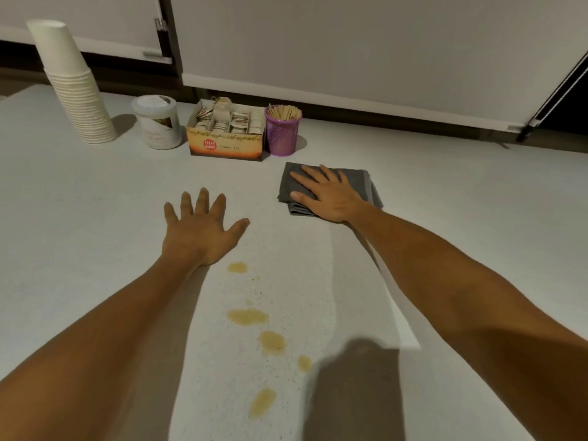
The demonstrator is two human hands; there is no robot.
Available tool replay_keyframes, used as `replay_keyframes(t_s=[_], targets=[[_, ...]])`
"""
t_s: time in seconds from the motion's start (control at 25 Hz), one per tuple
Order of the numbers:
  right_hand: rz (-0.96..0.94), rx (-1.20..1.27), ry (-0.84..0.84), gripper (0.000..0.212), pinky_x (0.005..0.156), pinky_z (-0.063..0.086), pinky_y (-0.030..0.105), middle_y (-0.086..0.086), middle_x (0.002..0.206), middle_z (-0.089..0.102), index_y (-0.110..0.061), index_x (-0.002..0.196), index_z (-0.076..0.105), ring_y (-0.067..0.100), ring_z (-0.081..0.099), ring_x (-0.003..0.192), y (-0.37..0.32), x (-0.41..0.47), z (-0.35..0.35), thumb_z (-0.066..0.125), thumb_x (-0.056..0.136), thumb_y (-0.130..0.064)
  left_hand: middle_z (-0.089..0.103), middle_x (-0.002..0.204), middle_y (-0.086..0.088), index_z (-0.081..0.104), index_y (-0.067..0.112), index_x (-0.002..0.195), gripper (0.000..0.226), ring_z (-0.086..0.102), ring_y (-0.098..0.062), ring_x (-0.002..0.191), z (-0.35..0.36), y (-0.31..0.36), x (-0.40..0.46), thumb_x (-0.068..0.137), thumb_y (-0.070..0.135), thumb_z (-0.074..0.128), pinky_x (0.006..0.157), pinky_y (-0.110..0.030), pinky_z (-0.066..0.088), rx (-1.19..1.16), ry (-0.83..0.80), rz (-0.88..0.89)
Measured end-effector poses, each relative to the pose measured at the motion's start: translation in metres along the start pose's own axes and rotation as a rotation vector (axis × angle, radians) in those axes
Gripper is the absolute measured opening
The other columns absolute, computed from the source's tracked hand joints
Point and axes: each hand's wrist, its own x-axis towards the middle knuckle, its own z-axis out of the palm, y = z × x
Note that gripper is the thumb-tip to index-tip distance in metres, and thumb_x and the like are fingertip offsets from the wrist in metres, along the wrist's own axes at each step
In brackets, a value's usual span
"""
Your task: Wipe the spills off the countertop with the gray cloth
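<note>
A folded gray cloth (366, 183) lies on the pale speckled countertop (95, 218), right of centre. My right hand (327, 195) rests flat on top of it, fingers spread, pressing down rather than gripping. My left hand (200, 230) lies flat on the bare counter with fingers apart and holds nothing. Several yellowish spills (248, 316) run in a line between my forearms, from just below the left hand toward the near edge of the view.
Along the back stand a tilted stack of white paper cups (76, 100), a white lidded tub (157, 122), an open box of tea bags (227, 135) and a purple mesh cup of wooden stirrers (282, 130). White cabinet doors (350, 52) rise behind them.
</note>
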Motion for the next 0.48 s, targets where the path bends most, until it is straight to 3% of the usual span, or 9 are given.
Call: replay_keyframes(t_s=[0.24,0.48], targets=[[0.381,0.025,0.047,0.085,0.116,-0.005,0.070,0.007,0.171,0.006,-0.034,0.163,0.010,0.045,0.001,0.153,-0.064,0.029,0.018,0.007,0.091,-0.079,-0.003,0.165,-0.007,0.005,0.030,0.155,0.099,-0.007,-0.037,0.150,0.001,-0.001,0.004,0.074,0.085,-0.005,0.117,-0.062,-0.004,0.006,-0.008,-0.008],[0.246,0.046,0.029,0.080,0.117,-0.009,0.066,0.001,0.172,0.000,-0.038,0.162,0.006,0.040,-0.004,0.155,-0.075,-0.023,0.020,0.007,0.092,-0.078,-0.002,0.165,-0.007,0.005,0.030,0.155,0.103,-0.005,-0.036,0.150,0.000,-0.001,0.003,0.070,0.088,-0.007,0.117,-0.062,-0.003,0.013,-0.018,-0.005]])
